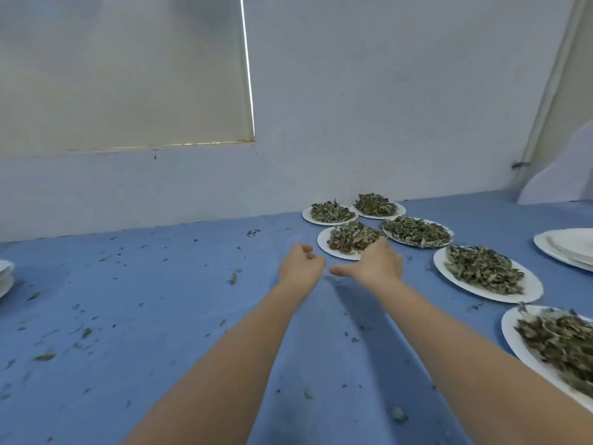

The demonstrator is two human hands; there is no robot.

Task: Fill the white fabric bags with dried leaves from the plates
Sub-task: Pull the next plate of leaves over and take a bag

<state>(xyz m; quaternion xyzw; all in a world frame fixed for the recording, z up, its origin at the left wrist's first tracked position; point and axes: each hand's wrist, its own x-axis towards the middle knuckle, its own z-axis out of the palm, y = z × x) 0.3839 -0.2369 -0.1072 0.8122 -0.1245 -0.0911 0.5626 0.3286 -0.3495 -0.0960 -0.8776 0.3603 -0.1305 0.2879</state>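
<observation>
White plates [531, 289], dark green dried leaves [483, 268], blue table [160, 316].

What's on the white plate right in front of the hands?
The plate holds a heap of dried leaves, greenish with some reddish-brown bits. The right hand covers the plate's near edge, so whatever lies there is hidden. The left hand stays beside it.

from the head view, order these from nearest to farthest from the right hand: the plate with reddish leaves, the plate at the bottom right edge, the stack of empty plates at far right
From the right hand:
1. Plate with reddish leaves, just ahead of the hand, partly behind the fingers.
2. Plate at the bottom right edge, to the right, closer to the person.
3. Stack of empty plates, far right.
</observation>
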